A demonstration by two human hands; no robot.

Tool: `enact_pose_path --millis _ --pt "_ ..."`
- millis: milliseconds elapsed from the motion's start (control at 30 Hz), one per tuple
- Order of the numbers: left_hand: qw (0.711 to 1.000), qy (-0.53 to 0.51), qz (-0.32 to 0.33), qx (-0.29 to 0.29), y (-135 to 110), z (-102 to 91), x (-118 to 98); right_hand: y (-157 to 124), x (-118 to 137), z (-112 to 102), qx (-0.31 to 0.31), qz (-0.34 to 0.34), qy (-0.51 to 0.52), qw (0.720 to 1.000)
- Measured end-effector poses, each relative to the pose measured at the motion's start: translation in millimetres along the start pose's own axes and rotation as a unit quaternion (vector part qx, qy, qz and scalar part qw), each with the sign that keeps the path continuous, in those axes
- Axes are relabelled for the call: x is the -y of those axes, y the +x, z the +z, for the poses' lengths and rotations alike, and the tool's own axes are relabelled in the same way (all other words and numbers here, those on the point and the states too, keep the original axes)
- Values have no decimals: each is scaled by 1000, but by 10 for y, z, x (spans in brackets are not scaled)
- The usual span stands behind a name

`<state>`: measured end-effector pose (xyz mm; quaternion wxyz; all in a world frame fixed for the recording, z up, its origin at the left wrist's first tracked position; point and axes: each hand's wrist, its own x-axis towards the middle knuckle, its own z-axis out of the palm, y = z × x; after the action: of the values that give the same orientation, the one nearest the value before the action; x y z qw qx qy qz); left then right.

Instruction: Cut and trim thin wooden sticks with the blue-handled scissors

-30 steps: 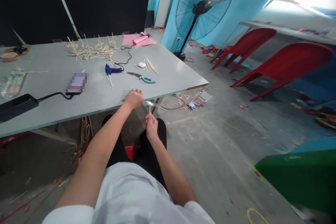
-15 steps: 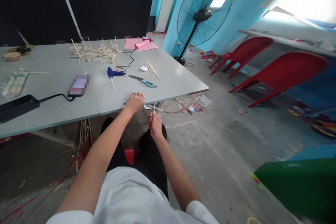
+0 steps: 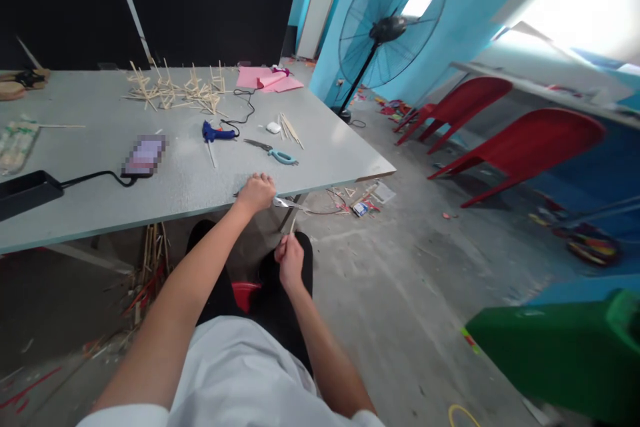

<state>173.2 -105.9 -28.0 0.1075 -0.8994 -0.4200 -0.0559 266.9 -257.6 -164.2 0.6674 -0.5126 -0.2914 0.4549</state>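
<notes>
My left hand (image 3: pixel 257 192) is closed at the near edge of the grey table (image 3: pixel 175 180), gripping a metal cutting tool (image 3: pixel 286 203) whose blades stick out to the right past the edge. My right hand (image 3: pixel 291 260) is below it over my lap, pinched on a thin wooden stick (image 3: pixel 293 225) that points up toward the blades. The stick's tip sits just under the blades.
On the table lie teal scissors (image 3: pixel 278 154), a blue glue gun (image 3: pixel 217 133) with a cable, loose sticks (image 3: pixel 289 125), stick frames (image 3: pixel 175 90), pink paper (image 3: pixel 269 78) and a phone (image 3: pixel 144 155). A standing fan (image 3: pixel 383 27), red chairs (image 3: pixel 520 140) and a green bin (image 3: pixel 560 353) stand to the right.
My right hand with the stick rose to the blades half a second ago and has now dropped back toward my lap. My left hand stayed at the table edge.
</notes>
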Motion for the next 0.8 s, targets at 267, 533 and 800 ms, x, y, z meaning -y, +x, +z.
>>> enact_pose_path --millis 267,533,800 --pt "1000 1 -4 -14 32 58 -11 316 36 11 36 63 29 997" --pt "1000 0 15 -22 43 105 -2 -573 -769 -200 55 127 -31 990" --pt "1000 20 15 -20 14 59 -34 420 388 -130 39 -22 71 996"
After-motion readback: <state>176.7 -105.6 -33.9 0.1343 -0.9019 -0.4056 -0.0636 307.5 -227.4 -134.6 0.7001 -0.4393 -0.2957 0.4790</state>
